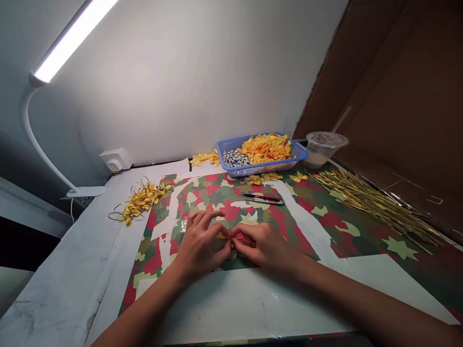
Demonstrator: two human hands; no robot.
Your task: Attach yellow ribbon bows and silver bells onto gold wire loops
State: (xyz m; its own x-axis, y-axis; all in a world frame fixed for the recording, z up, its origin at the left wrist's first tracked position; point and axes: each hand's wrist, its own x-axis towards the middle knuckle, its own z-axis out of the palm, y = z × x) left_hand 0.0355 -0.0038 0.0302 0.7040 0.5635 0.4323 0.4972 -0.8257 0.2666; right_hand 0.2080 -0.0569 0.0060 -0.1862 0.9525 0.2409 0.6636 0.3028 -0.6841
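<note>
**Left grip:** my left hand (200, 246) is closed, its fingertips pinched on a small yellow ribbon bow (222, 236), as best I can read it from here.
**Right grip:** my right hand (264, 246) is closed on the same bow from the other side, forearm cut off by the frame.
**Held piece:** between the hands, low on the sheet, mostly hidden by fingers. A red patch and a pale rounded edge show beside it; I cannot tell what they are.
**Underfoot:** camouflage-print paper (224, 197) on a white-covered bench (61, 289).
**Just beyond:** red-handled snips (263, 199) lie flat on the paper.
**Left side:** a tangled heap of gold-looped bows (141, 202).
**Right side:** a spread of gold twist ties (372, 207).
**Far edge:** a blue plastic basket (297, 153) holds a yellow bow pile (265, 148) and silver beads (236, 158), partly buried. Beside it sits a lidded plastic tub (325, 147), its contents hard to make out.
**Backdrop:** a clamp lamp (72, 41), cut off at the top.
</note>
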